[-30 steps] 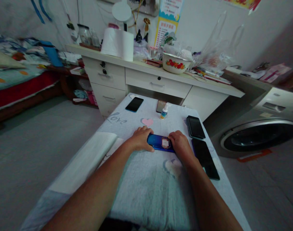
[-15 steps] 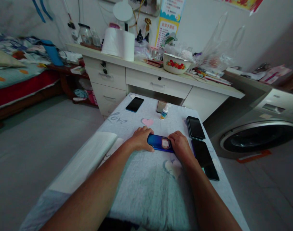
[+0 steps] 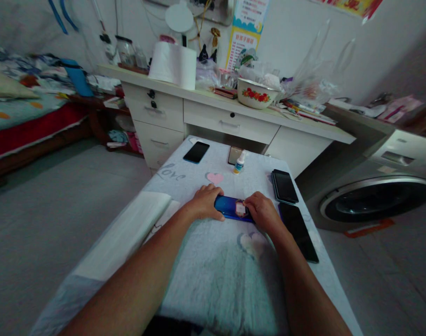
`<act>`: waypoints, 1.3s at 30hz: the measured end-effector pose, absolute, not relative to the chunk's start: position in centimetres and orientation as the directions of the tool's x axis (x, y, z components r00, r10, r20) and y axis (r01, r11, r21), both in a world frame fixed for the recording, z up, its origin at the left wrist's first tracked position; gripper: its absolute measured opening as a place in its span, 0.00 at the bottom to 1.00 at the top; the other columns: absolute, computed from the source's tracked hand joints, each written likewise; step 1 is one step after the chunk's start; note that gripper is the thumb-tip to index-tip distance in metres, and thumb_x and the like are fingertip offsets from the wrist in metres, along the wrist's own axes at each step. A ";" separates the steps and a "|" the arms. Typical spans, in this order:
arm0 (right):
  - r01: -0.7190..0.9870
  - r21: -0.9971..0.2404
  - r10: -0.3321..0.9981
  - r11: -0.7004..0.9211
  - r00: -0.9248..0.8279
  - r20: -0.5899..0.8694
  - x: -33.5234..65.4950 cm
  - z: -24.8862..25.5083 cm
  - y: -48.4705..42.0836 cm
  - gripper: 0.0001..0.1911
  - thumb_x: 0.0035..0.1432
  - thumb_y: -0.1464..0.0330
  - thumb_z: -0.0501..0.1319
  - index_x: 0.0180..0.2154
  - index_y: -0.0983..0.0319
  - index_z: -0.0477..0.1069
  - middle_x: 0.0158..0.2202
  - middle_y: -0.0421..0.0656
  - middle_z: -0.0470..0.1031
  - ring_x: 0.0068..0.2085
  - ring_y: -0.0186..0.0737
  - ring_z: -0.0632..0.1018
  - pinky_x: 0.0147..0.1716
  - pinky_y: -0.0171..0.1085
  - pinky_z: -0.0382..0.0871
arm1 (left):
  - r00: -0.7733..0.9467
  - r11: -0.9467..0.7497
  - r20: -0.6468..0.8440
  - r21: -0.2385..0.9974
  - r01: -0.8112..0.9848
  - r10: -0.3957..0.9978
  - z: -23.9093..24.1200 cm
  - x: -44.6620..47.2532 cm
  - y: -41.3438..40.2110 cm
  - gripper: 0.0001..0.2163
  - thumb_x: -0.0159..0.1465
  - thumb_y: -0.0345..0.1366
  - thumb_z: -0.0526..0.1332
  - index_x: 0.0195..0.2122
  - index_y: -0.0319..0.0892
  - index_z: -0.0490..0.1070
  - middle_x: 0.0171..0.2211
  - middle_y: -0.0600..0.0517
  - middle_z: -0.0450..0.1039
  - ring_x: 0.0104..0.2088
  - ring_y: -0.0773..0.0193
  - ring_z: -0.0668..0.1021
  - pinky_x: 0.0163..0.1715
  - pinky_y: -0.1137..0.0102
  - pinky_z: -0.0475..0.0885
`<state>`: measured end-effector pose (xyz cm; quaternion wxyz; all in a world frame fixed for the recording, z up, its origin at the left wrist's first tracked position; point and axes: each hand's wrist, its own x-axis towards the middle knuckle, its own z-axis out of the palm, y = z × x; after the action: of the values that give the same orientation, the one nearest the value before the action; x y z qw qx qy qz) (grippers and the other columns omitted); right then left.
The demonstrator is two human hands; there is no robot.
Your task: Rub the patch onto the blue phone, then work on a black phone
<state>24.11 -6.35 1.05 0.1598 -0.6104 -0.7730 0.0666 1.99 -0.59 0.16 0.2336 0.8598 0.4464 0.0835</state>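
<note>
Head camera: a cloth-covered tabletop [image 3: 213, 266] stands before a white drawer cabinet [image 3: 206, 114], with a bed [image 3: 27, 114] off to the left and a washing machine [image 3: 377, 158] to the right. Since the earlier frame, the right hand [image 3: 261, 210], fingers bunched, has shifted slightly inward to the edge of the pale patch [image 3: 240, 209] on the blue phone [image 3: 227, 206]; the left hand [image 3: 206, 201] has stayed put. The phone lies on the tabletop between both hands, left end gripped by thumb and fingers; whether the right pinches anything, I cannot tell.
</note>
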 end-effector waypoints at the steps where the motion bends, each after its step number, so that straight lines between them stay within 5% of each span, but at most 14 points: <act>1: 0.920 -0.302 0.964 0.250 -0.206 0.170 24.3 0.9 -6.3 0.11 0.61 0.73 0.54 0.35 0.64 0.76 0.34 0.43 0.70 0.36 0.34 0.72 0.39 0.31 0.62 | 0.590 -0.493 -0.071 0.474 0.729 0.804 0.3 2.0 -0.6 0.34 0.41 0.49 0.71 0.50 0.46 0.65 0.48 0.48 0.63 0.49 0.50 0.67 0.48 0.62 0.64; 11: 0.972 -0.226 0.985 0.069 -0.029 0.173 24.5 0.9 -5.9 0.12 0.62 0.72 0.54 0.34 0.64 0.76 0.34 0.45 0.69 0.34 0.34 0.71 0.38 0.31 0.60 | 0.587 -0.485 -0.066 0.494 0.722 0.807 0.0 2.0 -0.5 0.35 0.41 0.50 0.71 0.50 0.48 0.64 0.48 0.49 0.63 0.49 0.51 0.66 0.48 0.63 0.64; 25: 0.969 -0.217 0.985 0.114 -0.081 0.155 22.4 0.1 -5.2 0.12 0.64 0.71 0.52 0.34 0.63 0.74 0.36 0.44 0.67 0.36 0.33 0.71 0.37 0.30 0.60 | 0.584 -0.488 -0.064 0.479 0.729 0.810 0.2 2.0 -0.7 0.34 0.42 0.49 0.70 0.50 0.47 0.64 0.47 0.48 0.63 0.49 0.50 0.67 0.48 0.62 0.64; 39: 0.991 -0.126 0.996 -0.054 0.062 0.061 25.5 1.3 -6.1 0.12 0.62 0.71 0.53 0.37 0.64 0.76 0.37 0.47 0.70 0.38 0.37 0.72 0.39 0.32 0.59 | 0.583 -0.478 -0.092 0.476 0.738 0.807 0.5 1.9 -0.8 0.33 0.44 0.49 0.69 0.50 0.48 0.63 0.48 0.49 0.63 0.50 0.51 0.66 0.49 0.63 0.64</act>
<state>25.50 -6.14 1.27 0.0672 -0.7256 -0.6845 0.0211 1.91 -0.80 0.55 0.2397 0.8567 0.4510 0.0724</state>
